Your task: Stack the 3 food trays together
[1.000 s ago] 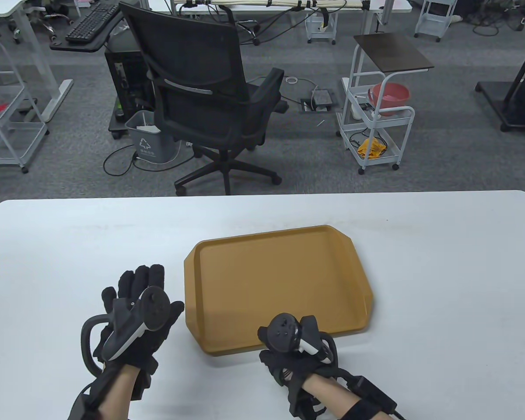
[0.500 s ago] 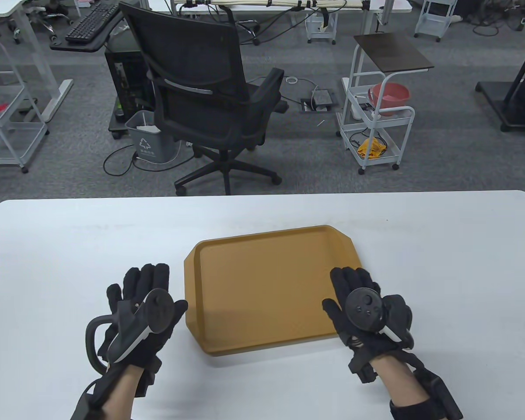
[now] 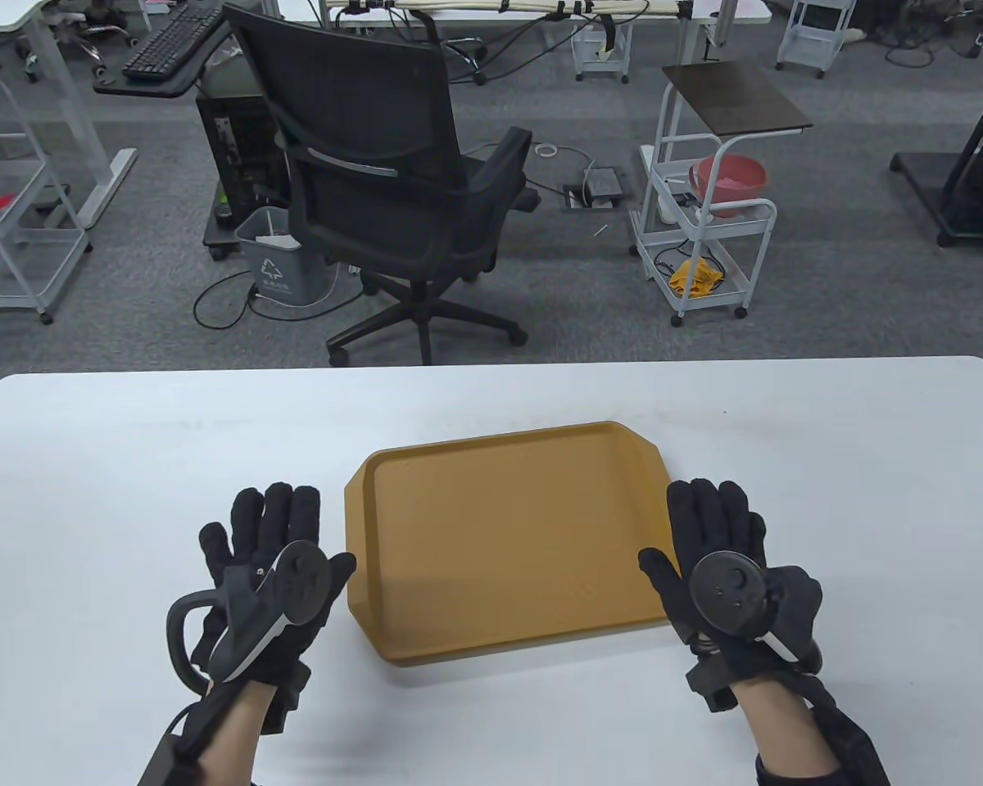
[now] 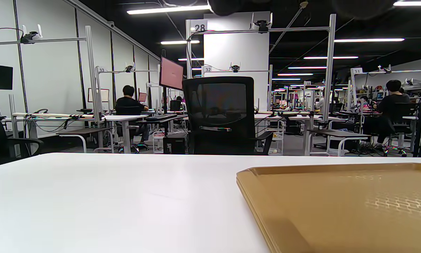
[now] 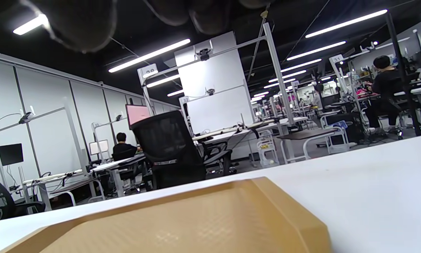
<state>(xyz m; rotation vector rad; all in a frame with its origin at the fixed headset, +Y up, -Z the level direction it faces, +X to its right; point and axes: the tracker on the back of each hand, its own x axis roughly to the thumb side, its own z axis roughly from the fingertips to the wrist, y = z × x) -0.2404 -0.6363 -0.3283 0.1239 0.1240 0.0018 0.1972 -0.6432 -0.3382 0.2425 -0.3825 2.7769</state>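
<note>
A tan food tray (image 3: 500, 540) lies flat on the white table (image 3: 131, 458), at its near middle. Only one tray outline shows, and I cannot tell if others lie nested under it. My left hand (image 3: 274, 540) is spread open just left of the tray, its thumb close to the tray's left rim, holding nothing. My right hand (image 3: 717, 532) is spread open at the tray's right rim, its thumb over the rim's edge, holding nothing. The tray also shows in the left wrist view (image 4: 336, 203) and the right wrist view (image 5: 196, 225), where my fingers (image 5: 80, 21) hang at the top.
A black office chair (image 3: 377, 180) stands on the floor beyond the table's far edge. A white wire cart (image 3: 704, 237) with a red basin stands at the far right. Bare table top lies to either side of the tray.
My right hand has moved from the tray's near edge to its right rim and its fingers have spread open. My left hand has shifted slightly forward. The tray has not moved.
</note>
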